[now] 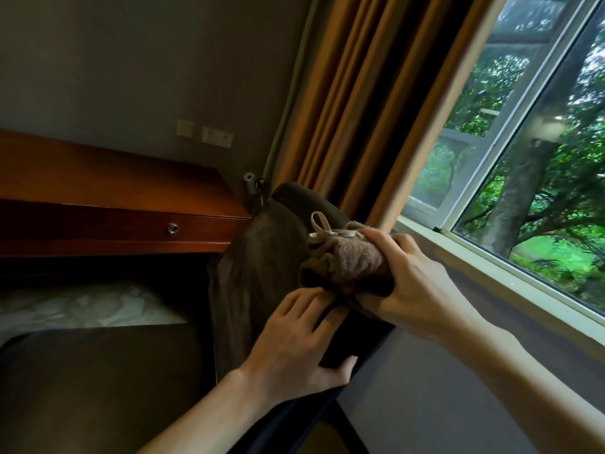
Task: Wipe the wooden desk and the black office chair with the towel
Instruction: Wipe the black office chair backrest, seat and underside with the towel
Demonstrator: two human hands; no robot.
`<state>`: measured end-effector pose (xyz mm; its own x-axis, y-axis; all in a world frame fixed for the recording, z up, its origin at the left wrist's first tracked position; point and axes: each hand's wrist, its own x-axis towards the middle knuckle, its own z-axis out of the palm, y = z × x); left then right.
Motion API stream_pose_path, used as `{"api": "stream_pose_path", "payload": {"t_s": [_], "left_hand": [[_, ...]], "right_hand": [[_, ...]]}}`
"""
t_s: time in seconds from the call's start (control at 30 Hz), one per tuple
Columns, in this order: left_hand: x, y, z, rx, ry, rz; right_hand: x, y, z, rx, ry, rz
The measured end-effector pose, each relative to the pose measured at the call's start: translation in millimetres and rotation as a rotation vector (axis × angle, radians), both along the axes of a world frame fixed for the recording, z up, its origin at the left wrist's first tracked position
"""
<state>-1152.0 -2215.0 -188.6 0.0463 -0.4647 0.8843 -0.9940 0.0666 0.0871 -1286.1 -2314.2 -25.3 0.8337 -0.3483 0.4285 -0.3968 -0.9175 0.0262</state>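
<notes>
A bedroom: bed (pixel 82 306), wooden desk (pixel 114 178), curtains (pixel 360 93), window (pixel 523 142).

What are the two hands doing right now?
Left hand: open, flat on the chair back.
Right hand: closed on the towel.

Brown towel (pixel 352 257) bunched against black chair (pixel 262 273) backrest; wooden desk (pixel 108 188) behind.

Two bare forearms, no sleeves; left hand (pixel 294 342) and right hand (pixel 415 283) without rings
</notes>
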Motion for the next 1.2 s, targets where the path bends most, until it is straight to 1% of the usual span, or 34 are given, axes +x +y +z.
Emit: {"api": "stream_pose_path", "payload": {"t_s": [0.13,0.2,0.33,0.47,0.63,0.8,0.97,1.2], "left_hand": [[-2.5,-13.5,-8.7,0.100,0.032,-0.002],[-0.7,-23.9,-9.7,0.110,0.040,0.031],[5.5,-41.4,-15.0,0.083,0.029,0.104],[20.7,-54.1,-17.8,0.100,0.088,0.113],[41.5,-70.7,-13.7,0.175,0.157,0.135],[41.6,-84.9,-12.7,0.170,0.155,0.176],[34.9,-103.5,-15.2,0.100,0.183,0.210],[50.2,-126.9,-22.5,0.009,0.148,0.239]], "right_hand": [[21.1,-26.3,-1.8,0.060,-0.040,0.001],[33.3,-40.0,-2.0,0.083,-0.063,-0.004],[63.9,-55.6,-5.7,0.017,-0.047,-0.020],[102.9,-70.6,-6.5,-0.067,0.004,-0.011],[144.6,-92.7,0.1,-0.019,0.027,-0.029],[152.4,-101.1,0.9,-0.034,0.031,-0.025],[168.7,-103.2,-7.8,-0.129,-0.001,-0.012],[235.2,-126.5,-2.4,-0.127,0.003,-0.020]]}}
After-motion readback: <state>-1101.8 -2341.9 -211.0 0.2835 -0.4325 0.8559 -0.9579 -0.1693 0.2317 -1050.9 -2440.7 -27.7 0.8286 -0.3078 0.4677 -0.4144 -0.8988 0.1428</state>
